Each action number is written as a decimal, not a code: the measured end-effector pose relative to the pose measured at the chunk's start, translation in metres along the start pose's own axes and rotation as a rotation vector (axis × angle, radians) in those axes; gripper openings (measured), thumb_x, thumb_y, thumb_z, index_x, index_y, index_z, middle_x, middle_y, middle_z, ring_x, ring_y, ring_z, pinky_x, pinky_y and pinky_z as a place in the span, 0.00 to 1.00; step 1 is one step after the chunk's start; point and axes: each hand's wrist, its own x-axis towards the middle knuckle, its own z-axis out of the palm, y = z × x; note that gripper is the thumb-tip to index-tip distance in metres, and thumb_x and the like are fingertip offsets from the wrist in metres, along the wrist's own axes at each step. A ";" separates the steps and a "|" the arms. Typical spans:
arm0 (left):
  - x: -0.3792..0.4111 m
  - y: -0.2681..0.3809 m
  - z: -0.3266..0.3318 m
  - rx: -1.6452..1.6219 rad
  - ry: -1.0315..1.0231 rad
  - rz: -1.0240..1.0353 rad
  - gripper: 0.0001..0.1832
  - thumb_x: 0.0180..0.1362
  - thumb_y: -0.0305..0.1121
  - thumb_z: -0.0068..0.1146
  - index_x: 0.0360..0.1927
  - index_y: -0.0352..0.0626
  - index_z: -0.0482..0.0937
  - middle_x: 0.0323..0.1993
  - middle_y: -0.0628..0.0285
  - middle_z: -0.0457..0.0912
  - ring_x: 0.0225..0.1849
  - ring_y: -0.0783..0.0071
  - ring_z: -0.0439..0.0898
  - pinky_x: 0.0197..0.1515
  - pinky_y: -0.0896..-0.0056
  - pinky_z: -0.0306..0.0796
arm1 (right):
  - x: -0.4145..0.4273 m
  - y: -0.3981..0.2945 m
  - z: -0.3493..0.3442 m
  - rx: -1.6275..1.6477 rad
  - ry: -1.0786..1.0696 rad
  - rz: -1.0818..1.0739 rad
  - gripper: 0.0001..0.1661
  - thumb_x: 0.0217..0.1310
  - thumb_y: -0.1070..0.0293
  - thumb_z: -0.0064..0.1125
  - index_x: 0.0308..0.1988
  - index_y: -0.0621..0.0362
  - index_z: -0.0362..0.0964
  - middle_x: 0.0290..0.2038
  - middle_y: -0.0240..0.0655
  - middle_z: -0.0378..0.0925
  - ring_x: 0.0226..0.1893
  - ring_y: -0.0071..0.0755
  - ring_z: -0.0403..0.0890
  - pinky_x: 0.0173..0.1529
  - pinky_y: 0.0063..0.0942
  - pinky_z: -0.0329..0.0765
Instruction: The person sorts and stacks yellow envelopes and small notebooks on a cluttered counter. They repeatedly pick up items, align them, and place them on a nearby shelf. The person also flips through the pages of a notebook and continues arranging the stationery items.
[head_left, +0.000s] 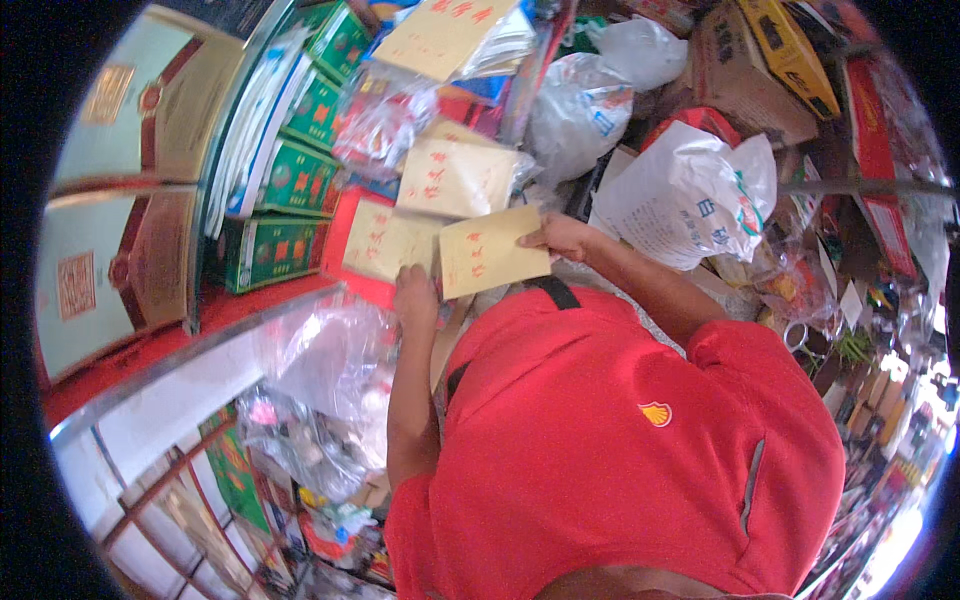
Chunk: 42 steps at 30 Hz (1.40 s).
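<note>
A tan paper exercise booklet (491, 259) with red writing on its cover is pinched at its right edge by my right hand (570, 238). Its left side overlaps a second tan booklet (382, 238), which lies over a red sheet or cover (341, 225). At the lower edge of that second booklet, my left hand (416, 294) rests with curled fingers; whether they grip it is hard to see. Just beyond, another tan booklet (450, 178) in shiny clear plastic lies on more of the same kind.
Green boxes (289, 251) line the shelf to the left, beside pale gift boxes (75, 285). A white printed sack (690, 202) stands close to my right forearm. Filled plastic bags (581, 112) sit farther back, and clear plastic (330, 360) hangs below the shelf edge.
</note>
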 end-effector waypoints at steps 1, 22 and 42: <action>0.000 0.000 -0.001 0.007 -0.016 -0.014 0.07 0.57 0.31 0.50 0.35 0.38 0.73 0.35 0.50 0.75 0.41 0.51 0.77 0.40 0.55 0.74 | 0.002 -0.001 0.001 -0.010 0.020 0.057 0.20 0.54 0.69 0.65 0.48 0.60 0.74 0.34 0.32 0.82 0.31 0.29 0.83 0.29 0.28 0.80; 0.002 -0.018 -0.038 -0.295 0.117 -0.084 0.07 0.54 0.32 0.51 0.30 0.39 0.72 0.32 0.51 0.76 0.35 0.49 0.77 0.36 0.50 0.72 | 0.012 0.018 0.021 0.204 -0.297 0.064 0.25 0.57 0.73 0.60 0.54 0.66 0.68 0.47 0.39 0.79 0.43 0.33 0.82 0.49 0.30 0.78; -0.022 -0.028 -0.037 -0.196 0.091 0.025 0.07 0.55 0.33 0.52 0.30 0.40 0.73 0.31 0.52 0.76 0.32 0.50 0.78 0.34 0.50 0.73 | 0.029 0.059 0.063 0.134 0.060 -0.059 0.16 0.64 0.69 0.54 0.49 0.66 0.71 0.38 0.37 0.80 0.35 0.32 0.81 0.40 0.31 0.78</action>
